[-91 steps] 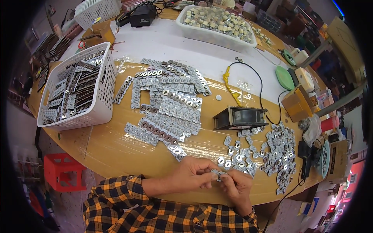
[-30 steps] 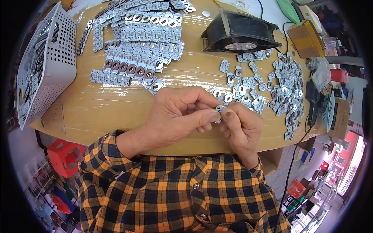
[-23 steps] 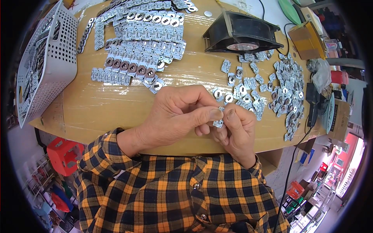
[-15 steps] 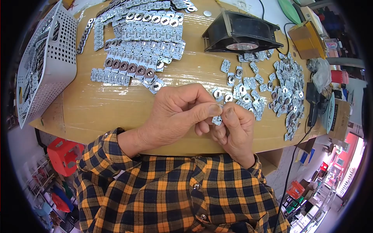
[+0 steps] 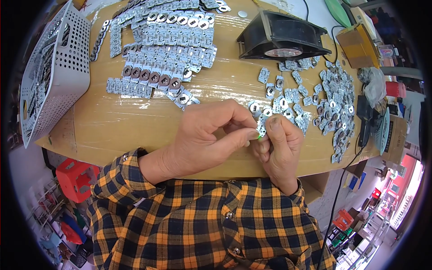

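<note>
Between my two hands is a small pale circuit board [image 5: 261, 126], its face dotted with tiny dark parts. My right hand [image 5: 282, 146] pinches its right side between thumb and curled fingers. The thumb and forefinger of my left hand [image 5: 211, 135] close on its lower left edge, where a small green glow [image 5: 259, 137] shows. My fingers hide part of the board. Just beyond them lie loose boards with round silver discs [image 5: 254, 108], and a larger heap of loose boards [image 5: 335, 103] spreads to the right.
Rows of joined circuit board panels [image 5: 175, 54] cover the table's far left. A white perforated basket [image 5: 72, 67] full of panels stands at the left edge. A black fan [image 5: 283, 36] sits at the back, a black power adapter [image 5: 362, 109] at the right. The brown tabletop [image 5: 130, 130] ends before my torso.
The board has turned and moved up between my fingers, so more of its face shows. A green glow has appeared at its lower edge by my left thumb.
</note>
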Available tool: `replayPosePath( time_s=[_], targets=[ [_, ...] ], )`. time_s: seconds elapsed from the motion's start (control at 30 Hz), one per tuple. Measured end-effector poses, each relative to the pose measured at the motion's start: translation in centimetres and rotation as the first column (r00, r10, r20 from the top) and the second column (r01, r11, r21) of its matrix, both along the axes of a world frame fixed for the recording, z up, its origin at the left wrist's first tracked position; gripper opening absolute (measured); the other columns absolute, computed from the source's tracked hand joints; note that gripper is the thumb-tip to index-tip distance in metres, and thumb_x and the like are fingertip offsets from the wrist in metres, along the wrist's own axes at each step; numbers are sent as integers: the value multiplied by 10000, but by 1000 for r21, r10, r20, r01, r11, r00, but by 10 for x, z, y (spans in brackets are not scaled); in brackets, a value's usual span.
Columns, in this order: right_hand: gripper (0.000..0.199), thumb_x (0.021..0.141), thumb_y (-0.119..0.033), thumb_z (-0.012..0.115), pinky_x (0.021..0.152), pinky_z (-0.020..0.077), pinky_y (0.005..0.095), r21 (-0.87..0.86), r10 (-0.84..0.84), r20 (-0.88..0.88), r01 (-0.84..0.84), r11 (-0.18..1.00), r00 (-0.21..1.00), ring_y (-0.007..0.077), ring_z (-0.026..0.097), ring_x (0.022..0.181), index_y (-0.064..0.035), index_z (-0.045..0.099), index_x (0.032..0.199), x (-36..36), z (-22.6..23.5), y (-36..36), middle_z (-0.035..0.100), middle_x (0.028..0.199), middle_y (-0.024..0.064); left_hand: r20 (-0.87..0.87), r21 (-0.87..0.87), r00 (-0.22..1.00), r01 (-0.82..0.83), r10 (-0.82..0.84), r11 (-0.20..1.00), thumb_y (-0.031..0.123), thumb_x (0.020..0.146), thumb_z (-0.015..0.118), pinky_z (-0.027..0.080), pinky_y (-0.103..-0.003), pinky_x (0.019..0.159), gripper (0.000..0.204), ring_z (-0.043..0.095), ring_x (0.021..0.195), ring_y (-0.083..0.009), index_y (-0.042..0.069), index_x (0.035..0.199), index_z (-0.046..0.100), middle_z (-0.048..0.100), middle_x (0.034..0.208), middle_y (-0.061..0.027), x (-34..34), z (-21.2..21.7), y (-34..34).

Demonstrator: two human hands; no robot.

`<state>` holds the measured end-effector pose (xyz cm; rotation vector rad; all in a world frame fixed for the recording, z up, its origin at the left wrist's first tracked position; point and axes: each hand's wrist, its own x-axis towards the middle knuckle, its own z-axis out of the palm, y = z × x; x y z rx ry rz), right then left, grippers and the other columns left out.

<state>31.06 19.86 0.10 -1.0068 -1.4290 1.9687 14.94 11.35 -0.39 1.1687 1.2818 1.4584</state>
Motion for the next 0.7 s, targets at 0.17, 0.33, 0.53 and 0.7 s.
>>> replayPosePath(
  time_s=[0.17, 0.33, 0.53, 0.7],
  targets=[
    [331, 1015, -249, 500, 381, 300, 205, 14, 13, -13, -13, 1000, 1000, 41, 340, 400, -45, 494, 755, -1, 1, 0, 430, 534, -16, 121, -23, 987, -102, 104, 995, -58, 834, 674, 500, -201, 640, 140, 634, 732, -82, -47, 971, 644, 670, 873, -72, 4, 5, 3],
    [309, 1014, -241, 501, 394, 290, 201, -28, 33, 3, -33, 999, 999, 39, 337, 409, -50, 498, 770, -1, 0, -1, 420, 528, -21, -257, 211, 959, -64, 119, 975, -30, 795, 720, 486, -221, 584, 159, 638, 687, -119, -24, 932, 641, 667, 882, -101, 0, -4, 2],
    [302, 1000, -186, 534, 458, 254, 196, 318, -101, 309, -3, 948, 946, 15, 333, 505, -44, 514, 734, 10, 13, 7, 413, 592, -49, -477, 299, 857, -50, 195, 953, 96, 779, 760, 491, -306, 537, 199, 627, 638, -229, -2, 899, 636, 631, 811, -122, 1, -4, 0],
    [306, 1007, -173, 526, 491, 258, 193, 762, -371, 399, -79, 643, 838, 16, 331, 565, -31, 529, 737, 41, -5, 34, 445, 646, -48, -855, 369, 353, -101, 380, 924, 15, 692, 683, 490, -345, 614, 325, 617, 739, -289, 2, 1010, 618, 618, 890, -102, -57, 18, -21]
  ],
)
